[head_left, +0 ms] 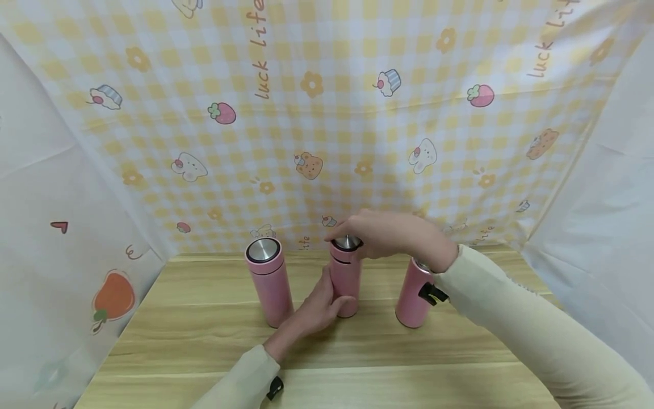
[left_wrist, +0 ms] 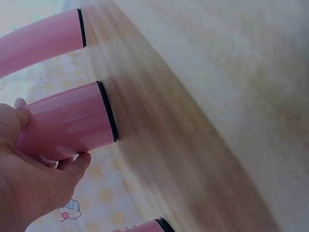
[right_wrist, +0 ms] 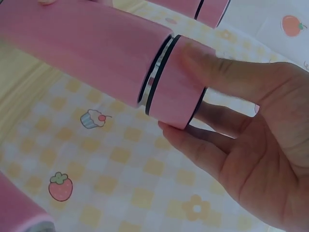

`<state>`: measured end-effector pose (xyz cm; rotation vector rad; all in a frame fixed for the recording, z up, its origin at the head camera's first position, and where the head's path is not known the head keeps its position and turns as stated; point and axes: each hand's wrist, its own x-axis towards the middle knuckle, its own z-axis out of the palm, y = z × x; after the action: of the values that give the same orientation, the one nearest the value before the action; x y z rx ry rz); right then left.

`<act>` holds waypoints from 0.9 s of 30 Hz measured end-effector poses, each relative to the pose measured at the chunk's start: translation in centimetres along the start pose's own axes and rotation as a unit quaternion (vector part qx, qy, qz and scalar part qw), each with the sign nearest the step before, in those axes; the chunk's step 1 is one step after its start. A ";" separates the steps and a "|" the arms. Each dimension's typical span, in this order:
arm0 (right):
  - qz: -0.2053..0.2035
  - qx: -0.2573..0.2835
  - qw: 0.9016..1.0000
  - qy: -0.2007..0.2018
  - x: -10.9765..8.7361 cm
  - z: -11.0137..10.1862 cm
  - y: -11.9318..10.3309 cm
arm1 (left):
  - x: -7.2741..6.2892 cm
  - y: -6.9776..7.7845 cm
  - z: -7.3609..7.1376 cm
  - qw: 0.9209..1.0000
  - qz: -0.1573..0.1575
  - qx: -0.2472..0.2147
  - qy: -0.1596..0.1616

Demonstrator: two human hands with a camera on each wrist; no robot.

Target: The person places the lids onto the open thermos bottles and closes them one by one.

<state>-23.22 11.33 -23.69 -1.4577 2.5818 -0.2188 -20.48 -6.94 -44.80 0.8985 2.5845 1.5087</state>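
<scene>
A pink thermos bottle (head_left: pixel 346 281) stands upright on the table between two similar bottles. Low on its body, my left hand (head_left: pixel 321 307) grips it, fingers on one side and thumb on the other. From above, my right hand (head_left: pixel 390 233) holds the pink lid (right_wrist: pixel 176 82) between thumb and fingers. A narrow silvery band shows between lid and body in the right wrist view. To the left stands a pink bottle (head_left: pixel 271 289) with its steel-topped lid on. The pink bottle (head_left: pixel 413 298) to the right shows a silvery rim; my right wrist partly hides its top.
The wood-grain table (head_left: pixel 204 346) carries the bottles. Behind it hangs a yellow checked cloth (head_left: pixel 337 130) with cartoon prints. White sheets (head_left: pixel 51 159) close off the left and right sides. My right forearm passes over the right bottle.
</scene>
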 end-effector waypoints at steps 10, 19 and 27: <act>-0.002 -0.025 1.000 -0.008 0.3 -0.1 -0.3 | 0.0 -0.3 0.1 1.000 0.008 0.001 0.002; -0.005 -0.019 1.000 -0.016 0.3 0.0 -0.6 | -0.1 -0.3 0.3 1.000 0.014 0.004 0.003; -0.019 -0.014 1.000 0.003 0.2 0.3 0.3 | 0.0 -0.2 0.0 1.000 0.004 0.008 -0.002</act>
<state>-23.49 11.26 -24.03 -1.5179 2.5738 -0.1929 -20.53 -7.03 -44.93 0.9126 2.5970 1.4886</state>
